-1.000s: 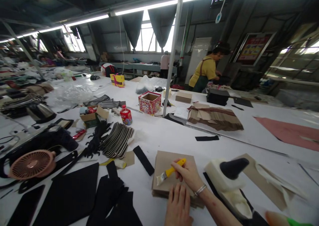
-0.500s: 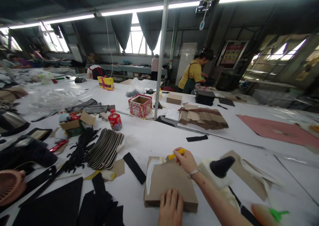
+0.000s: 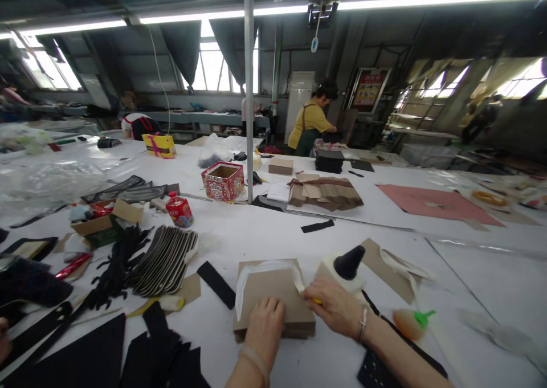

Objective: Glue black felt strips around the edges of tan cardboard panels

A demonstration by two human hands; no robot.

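A stack of brown cardboard sheets (image 3: 273, 285) lies on the white table before me. White glue (image 3: 256, 267) runs as a wet band along the left, far and right edges of the top sheet. My left hand (image 3: 265, 325) rests flat on the near part of the stack, fingers stretched out. In my right hand (image 3: 335, 305) is a yellow-handled brush (image 3: 317, 301), its pale bristles touching the sheet's right edge. Just beyond that hand stands a white container (image 3: 325, 271) with a black cone-shaped top (image 3: 349, 262).
Left of the stack lie a black strip (image 3: 216, 284), a row of curved dark pieces (image 3: 164, 260) and black sheets (image 3: 81, 348). An orange bottle with a green tip (image 3: 410, 324) lies at right. A metal pole (image 3: 249, 92) rises beyond; a person in yellow (image 3: 310, 123) stands behind the far table.
My right hand has drawn the brush from the far edge down the right edge, lengthening the glue band. My left hand has shifted left on the stack. The view has turned right.
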